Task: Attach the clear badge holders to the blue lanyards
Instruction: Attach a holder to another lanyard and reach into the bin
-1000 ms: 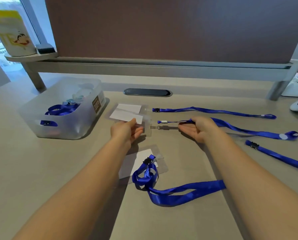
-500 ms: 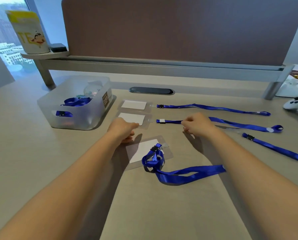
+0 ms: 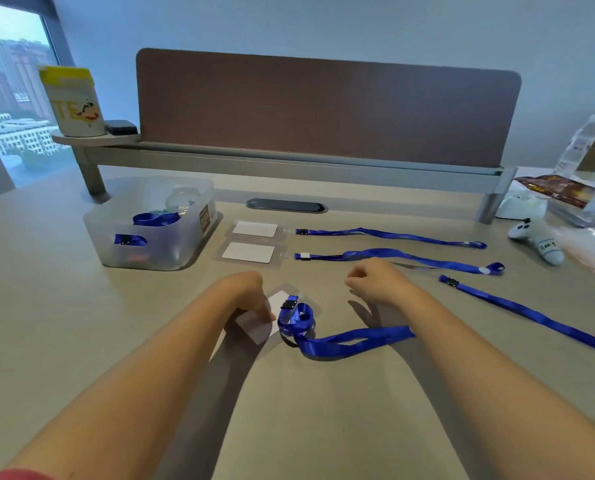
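A pale wood-grain desk point(image 3: 64, 341) fills the view, backed by a brown divider point(image 3: 323, 109) on a grey rail, with a plain light wall above it. Left of the divider a window point(image 3: 8, 98) shows city buildings; a yellow-topped cup point(image 3: 72, 102) and a small dark block point(image 3: 121, 128) stand on the rail's round end shelf. A dark oval grommet point(image 3: 286, 206) sits in the desk just in front of the divider.

Taking the grommet as landmark: a translucent bin point(image 3: 150, 233) with blue lanyards in it stands to its left. Just nearer than the grommet lie two badge holders point(image 3: 254, 229) point(image 3: 248, 252), each in line with a stretched-out lanyard point(image 3: 393, 235) point(image 3: 403, 256) to its right. A third lanyard point(image 3: 531, 311) lies farther right, and a white controller point(image 3: 538, 239) beyond that.

Nearer still, a third holder point(image 3: 271, 332) lies under a bunched lanyard point(image 3: 323, 337) whose black clip rests on it. The left hand point(image 3: 244, 292) has fingertips down on this holder; whether it pinches it, I cannot tell. The right hand point(image 3: 375, 280) is loosely curled above the desk and holds nothing.
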`<state>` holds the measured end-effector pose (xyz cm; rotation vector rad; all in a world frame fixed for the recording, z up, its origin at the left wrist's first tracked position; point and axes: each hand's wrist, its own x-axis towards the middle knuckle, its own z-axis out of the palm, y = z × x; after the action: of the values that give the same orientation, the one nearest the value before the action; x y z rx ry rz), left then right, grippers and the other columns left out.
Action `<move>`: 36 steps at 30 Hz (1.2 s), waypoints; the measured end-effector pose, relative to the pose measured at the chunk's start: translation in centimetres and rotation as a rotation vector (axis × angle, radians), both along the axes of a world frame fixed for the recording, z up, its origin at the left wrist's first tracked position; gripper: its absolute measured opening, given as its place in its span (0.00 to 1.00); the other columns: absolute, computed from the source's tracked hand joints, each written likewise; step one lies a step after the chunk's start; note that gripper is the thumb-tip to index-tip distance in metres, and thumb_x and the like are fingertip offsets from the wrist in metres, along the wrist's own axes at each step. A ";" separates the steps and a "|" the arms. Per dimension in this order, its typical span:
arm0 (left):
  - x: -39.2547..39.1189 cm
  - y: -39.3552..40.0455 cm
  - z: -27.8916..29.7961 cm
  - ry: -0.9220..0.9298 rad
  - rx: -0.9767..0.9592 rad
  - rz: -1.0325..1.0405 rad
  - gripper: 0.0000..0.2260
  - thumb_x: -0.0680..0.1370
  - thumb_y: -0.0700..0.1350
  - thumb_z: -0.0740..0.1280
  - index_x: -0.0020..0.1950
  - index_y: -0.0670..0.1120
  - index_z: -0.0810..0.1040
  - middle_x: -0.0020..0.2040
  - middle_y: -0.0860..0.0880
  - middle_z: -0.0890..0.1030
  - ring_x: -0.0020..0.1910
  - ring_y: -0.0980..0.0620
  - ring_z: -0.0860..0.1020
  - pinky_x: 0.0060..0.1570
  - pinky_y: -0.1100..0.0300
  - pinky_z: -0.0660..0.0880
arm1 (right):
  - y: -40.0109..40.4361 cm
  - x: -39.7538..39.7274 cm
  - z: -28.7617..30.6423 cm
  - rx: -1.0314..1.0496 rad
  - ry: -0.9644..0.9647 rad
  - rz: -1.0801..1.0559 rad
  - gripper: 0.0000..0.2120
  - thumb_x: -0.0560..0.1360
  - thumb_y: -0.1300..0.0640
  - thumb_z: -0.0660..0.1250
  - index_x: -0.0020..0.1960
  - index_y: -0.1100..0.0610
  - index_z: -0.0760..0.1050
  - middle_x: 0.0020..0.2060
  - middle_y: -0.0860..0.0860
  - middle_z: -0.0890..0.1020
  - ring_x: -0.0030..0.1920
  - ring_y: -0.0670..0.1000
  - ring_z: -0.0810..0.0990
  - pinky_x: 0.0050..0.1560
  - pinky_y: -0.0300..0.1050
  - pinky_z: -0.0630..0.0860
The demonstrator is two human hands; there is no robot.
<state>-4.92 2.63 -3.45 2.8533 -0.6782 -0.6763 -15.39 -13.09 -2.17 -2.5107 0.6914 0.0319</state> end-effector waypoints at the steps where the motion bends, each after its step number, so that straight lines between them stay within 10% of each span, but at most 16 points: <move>1: -0.1 0.2 0.0 -0.004 0.011 0.001 0.24 0.72 0.49 0.70 0.63 0.40 0.69 0.61 0.42 0.75 0.55 0.45 0.74 0.57 0.55 0.72 | 0.1 -0.2 0.1 0.004 -0.005 0.001 0.15 0.78 0.57 0.59 0.62 0.59 0.73 0.58 0.56 0.79 0.57 0.52 0.77 0.57 0.44 0.72; 8: -0.9 1.4 2.0 0.049 -0.079 -0.022 0.22 0.73 0.49 0.69 0.62 0.40 0.70 0.60 0.42 0.75 0.53 0.46 0.73 0.54 0.57 0.74 | 1.7 -0.4 0.8 0.066 -0.078 0.027 0.16 0.78 0.56 0.59 0.63 0.61 0.73 0.60 0.57 0.78 0.59 0.53 0.76 0.56 0.43 0.71; 14: -1.9 1.9 5.5 -0.335 -0.218 -0.239 0.14 0.76 0.39 0.64 0.62 0.42 0.72 0.60 0.42 0.76 0.55 0.45 0.75 0.52 0.57 0.73 | 3.6 0.5 1.2 0.206 -0.149 0.040 0.22 0.78 0.50 0.58 0.60 0.68 0.73 0.61 0.65 0.77 0.61 0.62 0.75 0.61 0.55 0.73; 20: -2.4 2.1 7.5 -0.573 -0.172 -0.287 0.16 0.76 0.40 0.64 0.64 0.46 0.71 0.61 0.42 0.77 0.56 0.44 0.76 0.56 0.56 0.74 | 4.6 1.2 1.5 0.253 -0.282 0.082 0.15 0.76 0.52 0.63 0.57 0.61 0.74 0.52 0.57 0.79 0.49 0.50 0.75 0.50 0.44 0.72; 29: -1.1 3.6 7.7 -0.515 -0.248 -0.203 0.15 0.77 0.41 0.62 0.63 0.43 0.73 0.62 0.42 0.77 0.56 0.44 0.77 0.60 0.55 0.73 | 4.4 0.8 2.7 0.262 -0.494 0.094 0.14 0.78 0.59 0.58 0.60 0.63 0.73 0.34 0.48 0.77 0.32 0.45 0.73 0.37 0.38 0.72; 36: -1.3 2.9 6.2 -0.364 -0.465 -0.189 0.12 0.78 0.46 0.61 0.56 0.41 0.77 0.56 0.41 0.80 0.48 0.49 0.76 0.50 0.60 0.73 | 4.9 0.8 3.9 -0.021 -0.521 0.141 0.13 0.77 0.55 0.60 0.54 0.63 0.75 0.42 0.53 0.75 0.43 0.50 0.73 0.44 0.44 0.71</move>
<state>-6.25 5.56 2.74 2.5056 -1.0112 0.0031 -14.55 -8.16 1.72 -2.4272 0.3000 -0.5597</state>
